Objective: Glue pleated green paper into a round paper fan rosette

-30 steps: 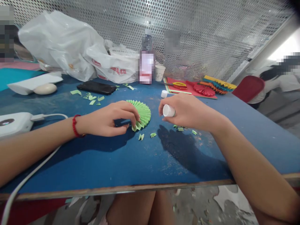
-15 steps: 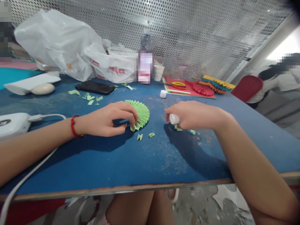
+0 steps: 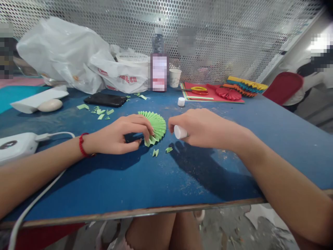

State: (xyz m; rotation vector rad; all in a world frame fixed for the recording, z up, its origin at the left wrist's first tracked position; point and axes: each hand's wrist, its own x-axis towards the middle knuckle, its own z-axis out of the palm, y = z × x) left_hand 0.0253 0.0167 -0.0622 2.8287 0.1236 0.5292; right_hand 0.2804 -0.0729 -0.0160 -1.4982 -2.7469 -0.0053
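A pleated green paper fan (image 3: pixel 158 125) lies on the blue table, spread out in a partial disc. My left hand (image 3: pixel 127 133) rests over its left side, with curled fingertips on the pleats and the thumb apart near the lower edge. Just right of the fan, my right hand (image 3: pixel 200 128) is closed around a white glue stick (image 3: pixel 180 132), held above the table. Most of the stick is hidden by the fingers. A small white cap (image 3: pixel 181 101) stands on the table beyond. Folded green paper snippets (image 3: pixel 155 152) lie in front of the fan.
Behind stand white plastic bags (image 3: pixel 62 55), an upright phone (image 3: pixel 159 73), a bottle and a paper cup (image 3: pixel 174 77). Yellow-handled scissors (image 3: pixel 199 89) lie on red paper at the right. A black phone (image 3: pixel 105 99), paper scraps and a white corded device (image 3: pixel 19 146) are left.
My right hand has moved left with the glue stick, closer to the green fan. My left hand stays on the fan. The view has shifted slightly.
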